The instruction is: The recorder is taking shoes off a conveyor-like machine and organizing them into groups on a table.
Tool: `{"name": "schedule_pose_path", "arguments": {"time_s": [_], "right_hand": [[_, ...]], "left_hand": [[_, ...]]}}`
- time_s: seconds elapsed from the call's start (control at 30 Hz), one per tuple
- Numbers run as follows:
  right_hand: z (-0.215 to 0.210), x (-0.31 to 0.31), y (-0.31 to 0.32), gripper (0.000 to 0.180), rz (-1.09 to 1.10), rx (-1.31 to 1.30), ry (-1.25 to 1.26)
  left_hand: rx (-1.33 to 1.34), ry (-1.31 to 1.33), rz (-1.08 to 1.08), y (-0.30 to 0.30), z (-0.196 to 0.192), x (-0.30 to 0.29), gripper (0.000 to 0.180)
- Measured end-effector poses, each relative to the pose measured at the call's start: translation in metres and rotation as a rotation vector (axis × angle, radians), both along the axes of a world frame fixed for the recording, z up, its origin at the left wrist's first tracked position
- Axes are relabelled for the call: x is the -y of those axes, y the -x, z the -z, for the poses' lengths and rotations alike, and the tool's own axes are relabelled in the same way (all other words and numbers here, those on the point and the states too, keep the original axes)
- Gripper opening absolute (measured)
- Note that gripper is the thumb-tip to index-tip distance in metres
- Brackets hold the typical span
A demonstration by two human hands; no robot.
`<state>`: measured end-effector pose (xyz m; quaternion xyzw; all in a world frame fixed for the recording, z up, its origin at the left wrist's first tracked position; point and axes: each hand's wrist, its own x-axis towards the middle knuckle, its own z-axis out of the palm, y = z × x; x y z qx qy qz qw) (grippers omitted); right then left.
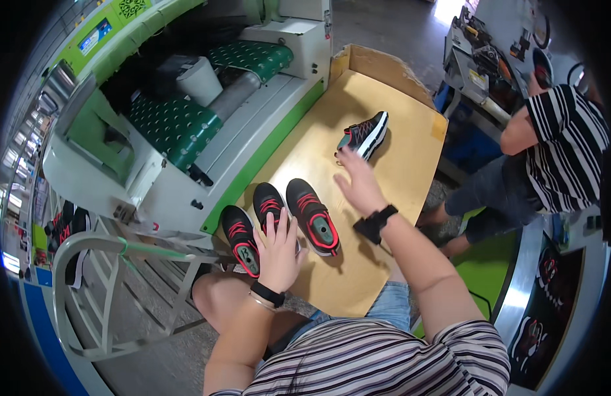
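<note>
My left hand (277, 249) rests fingers-down on the heel end of the middle black shoe with red laces (271, 206), the fingers loosely spread over it rather than pinching it. Just to its left lies a second black shoe with red laces and a green insole (240, 239), hanging close to the near-left edge of the tan cardboard-covered surface (404, 165); to its right a third black shoe with red trim and a grey-green insole (312, 215) sits just beside it, the three lying side by side, toes pointing away from me

My right hand (359, 182) hovers open above the board, fingers stretched out and apart, holding nothing — its fingertips are near a fourth black knit shoe with a white sole (365, 134), which lies alone farther out, well apart from the other three

Between that far shoe and the near group the board is bare, and there is more open room toward its right edge. The left edge runs along the white and green machine with the green dotted conveyor belt (177, 122). Past the right edge a person in a black-and-white striped shirt (569, 155) sits at another bench
</note>
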<state>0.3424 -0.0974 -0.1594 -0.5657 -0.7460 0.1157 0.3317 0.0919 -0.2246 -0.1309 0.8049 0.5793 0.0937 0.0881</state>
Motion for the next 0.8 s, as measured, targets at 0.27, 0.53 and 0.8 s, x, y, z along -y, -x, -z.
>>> {"name": "schedule_pose_path", "arguments": {"time_s": [0.27,0.53,0.8], "right_hand": [[0.033,0.023,-0.052,0.085,0.405,0.158,0.140],[0.047,-0.034,-0.094,0.102,0.609,-0.596,0.033],[0.029,0.074,-0.021,0.087,0.147,-0.677,0.351]], "left_hand": [[0.094,0.036,0.055,0.002,-0.001,-0.001,0.069],[0.139,0.030,0.068,-0.001,-0.001,-0.004,0.070],[0.169,-0.007,0.050,0.002,0.007,-0.002,0.067]]}}
